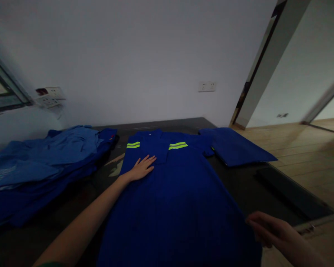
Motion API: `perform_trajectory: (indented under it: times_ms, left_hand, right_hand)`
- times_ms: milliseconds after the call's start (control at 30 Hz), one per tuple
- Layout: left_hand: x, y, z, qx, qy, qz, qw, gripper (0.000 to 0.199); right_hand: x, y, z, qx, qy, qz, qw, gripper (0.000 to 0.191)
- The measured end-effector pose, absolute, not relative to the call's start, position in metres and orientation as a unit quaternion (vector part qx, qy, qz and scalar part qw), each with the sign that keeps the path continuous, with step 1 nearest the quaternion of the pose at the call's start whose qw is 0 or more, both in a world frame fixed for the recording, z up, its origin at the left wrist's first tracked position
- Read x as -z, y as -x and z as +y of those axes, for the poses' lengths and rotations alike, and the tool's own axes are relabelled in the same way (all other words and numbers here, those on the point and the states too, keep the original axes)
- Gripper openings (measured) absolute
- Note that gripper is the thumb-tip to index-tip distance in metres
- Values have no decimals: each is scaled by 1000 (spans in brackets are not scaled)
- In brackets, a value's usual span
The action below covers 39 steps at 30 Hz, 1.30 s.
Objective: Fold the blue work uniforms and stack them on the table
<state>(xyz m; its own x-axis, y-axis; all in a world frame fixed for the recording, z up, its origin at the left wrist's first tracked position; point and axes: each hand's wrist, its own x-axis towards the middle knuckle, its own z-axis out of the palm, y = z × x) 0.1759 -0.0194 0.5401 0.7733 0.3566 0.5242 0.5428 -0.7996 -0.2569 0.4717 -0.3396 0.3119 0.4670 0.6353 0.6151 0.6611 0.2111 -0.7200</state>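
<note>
A dark blue work jacket (178,200) with yellow-green reflective strips across its chest lies spread out on a dark table, collar toward the wall. My left hand (142,168) rests flat on the jacket's chest, fingers spread. At the jacket's right edge, low in the view, my right hand (274,230) is closed with thumb and fingers pinching the cloth. Part of that grip is in shadow. The jacket's right sleeve reaches out toward a folded blue garment (236,146) at the far right.
A loose pile of blue clothes (44,159) covers the left side of the table (183,123). A dark flat panel (295,193) lies near the table's right edge. Behind stands a white wall with a power socket (207,86); wooden floor (303,148) shows at right.
</note>
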Motion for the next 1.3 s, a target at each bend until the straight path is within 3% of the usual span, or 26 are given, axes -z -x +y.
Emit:
perform_trajectory:
  times_ms: [133,233,533,667,833,1000,1100,1200,1300]
  left_hand:
    - [-539,-189,-32,333,888,-253,193,54]
    - [-538,-209,-53,387,867,-229,215,45]
    - [-524,-308,-164,311,924,-70,209,26]
    - [-474,-327,-218,218,971,-70,70,18]
    - [-418,-303,-257,83,975,-135,-157,24]
    - [-410,-267,-244,211,927,-152,-269,25]
    - [-411,-248,-227,236,904,-134,-331,37]
    - [-409,-232,-214,250,871,-110,-408,49]
    - [-402,-217,-206,290,847,-111,-431,61]
  right_hand:
    - [-277,-476,-342,89,680,-470,556,39]
    - [-265,-475,-347,134,663,-437,592,33]
    - [-249,-452,-332,29,503,-456,734,36]
    - [-249,-438,-331,-2,457,-461,760,35]
    - [-276,-405,-332,36,400,-535,743,13]
    - [-302,-351,-307,125,364,-641,664,9]
    - [-302,-331,-305,78,380,-691,611,15]
    - [-304,-336,-316,2,336,-731,593,6]
    - [-332,-376,-320,-36,353,-706,613,19]
